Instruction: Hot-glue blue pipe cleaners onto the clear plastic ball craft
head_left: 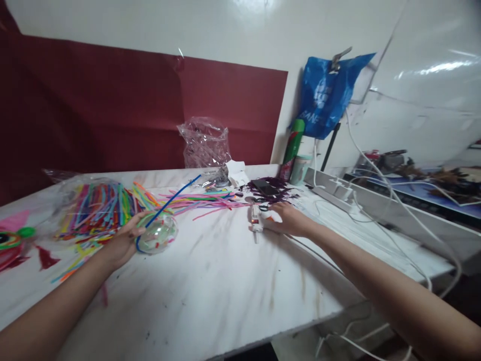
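My left hand point(126, 239) is closed on a clear plastic ball point(167, 235) with bits of green and red on it. A blue pipe cleaner point(171, 200) runs along the ball's left side, its free end sticking up to the right. Across the table, my right hand point(287, 219) is wrapped around the handle of a white hot glue gun point(256, 220), whose nozzle points toward me. Scissors point(263, 207), partly hidden, lie just behind the gun. Left of the ball is a clear bag of colourful pipe cleaners point(101, 205).
Loose pink pipe cleaners point(210, 201) spread across the middle back. A phone point(265, 187) lies on dark purple scraps. Behind stand a green spray can point(294, 143) and a pale cup point(299, 169). Cables run from a power strip point(332, 198) at right. A red decorated piece point(11, 245) lies far left.
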The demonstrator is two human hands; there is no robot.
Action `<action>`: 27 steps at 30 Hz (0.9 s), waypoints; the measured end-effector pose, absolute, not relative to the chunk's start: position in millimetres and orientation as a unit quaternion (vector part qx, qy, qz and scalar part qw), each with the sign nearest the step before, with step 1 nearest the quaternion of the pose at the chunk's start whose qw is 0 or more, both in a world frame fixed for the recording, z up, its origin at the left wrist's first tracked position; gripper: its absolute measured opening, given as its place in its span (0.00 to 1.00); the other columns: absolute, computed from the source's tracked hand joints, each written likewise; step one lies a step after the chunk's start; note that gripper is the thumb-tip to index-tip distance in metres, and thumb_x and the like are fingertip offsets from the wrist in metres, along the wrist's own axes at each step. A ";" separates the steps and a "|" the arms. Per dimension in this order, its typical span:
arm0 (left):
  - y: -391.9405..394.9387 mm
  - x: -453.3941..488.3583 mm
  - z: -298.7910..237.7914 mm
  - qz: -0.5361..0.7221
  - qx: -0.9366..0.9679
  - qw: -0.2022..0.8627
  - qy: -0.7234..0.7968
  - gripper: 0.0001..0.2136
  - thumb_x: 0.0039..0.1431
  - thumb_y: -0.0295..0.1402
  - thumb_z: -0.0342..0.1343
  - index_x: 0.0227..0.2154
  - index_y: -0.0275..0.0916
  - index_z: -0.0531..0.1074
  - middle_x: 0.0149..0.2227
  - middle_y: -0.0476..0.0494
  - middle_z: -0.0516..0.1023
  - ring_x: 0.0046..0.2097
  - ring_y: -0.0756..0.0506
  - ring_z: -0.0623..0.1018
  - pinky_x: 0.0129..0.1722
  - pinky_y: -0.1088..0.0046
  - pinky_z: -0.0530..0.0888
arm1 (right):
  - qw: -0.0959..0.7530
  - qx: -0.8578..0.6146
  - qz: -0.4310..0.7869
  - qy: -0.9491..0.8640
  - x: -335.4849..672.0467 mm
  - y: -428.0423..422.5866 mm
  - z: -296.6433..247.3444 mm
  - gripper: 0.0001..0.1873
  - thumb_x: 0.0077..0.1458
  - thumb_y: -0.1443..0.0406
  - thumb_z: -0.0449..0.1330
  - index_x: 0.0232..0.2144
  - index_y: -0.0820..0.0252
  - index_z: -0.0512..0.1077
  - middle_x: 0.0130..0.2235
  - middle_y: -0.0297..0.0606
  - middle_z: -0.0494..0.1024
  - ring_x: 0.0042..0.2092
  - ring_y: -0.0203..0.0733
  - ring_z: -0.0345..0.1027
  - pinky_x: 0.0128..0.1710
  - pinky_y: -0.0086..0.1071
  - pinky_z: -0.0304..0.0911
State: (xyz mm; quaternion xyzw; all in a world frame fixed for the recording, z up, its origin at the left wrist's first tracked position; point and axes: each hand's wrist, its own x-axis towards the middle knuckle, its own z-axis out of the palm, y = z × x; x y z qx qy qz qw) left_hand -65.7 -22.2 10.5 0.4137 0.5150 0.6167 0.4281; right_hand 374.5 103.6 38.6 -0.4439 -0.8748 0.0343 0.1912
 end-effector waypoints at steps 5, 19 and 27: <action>-24.9 -60.4 15.0 0.614 0.413 0.427 0.520 0.27 0.34 0.39 0.67 0.42 0.52 0.70 0.42 0.50 0.79 0.48 0.34 0.76 0.40 0.59 0.77 | 0.144 -0.435 0.039 -0.888 362.1 106.5 14.7 0.09 0.42 0.72 0.63 0.31 0.62 0.72 0.40 0.48 0.77 0.45 0.51 0.67 0.44 0.35 0.61; -25.3 -49.5 5.7 0.622 0.467 0.436 0.453 0.27 0.38 0.31 0.60 0.47 0.42 0.67 0.46 0.45 0.76 0.41 0.43 0.77 0.35 0.71 0.73 | 0.294 -0.279 0.367 -0.837 299.8 49.1 30.6 0.18 0.57 0.65 0.46 0.39 0.65 0.73 0.38 0.45 0.79 0.36 0.45 0.74 0.35 0.36 0.70; -24.8 -50.9 -2.2 0.624 0.471 0.441 0.442 0.27 0.39 0.28 0.58 0.49 0.40 0.67 0.49 0.43 0.74 0.41 0.44 0.76 0.34 0.74 0.70 | 0.277 -0.211 0.486 -0.801 222.0 5.3 39.5 0.14 0.55 0.60 0.51 0.31 0.62 0.73 0.34 0.42 0.78 0.31 0.42 0.72 0.32 0.34 0.69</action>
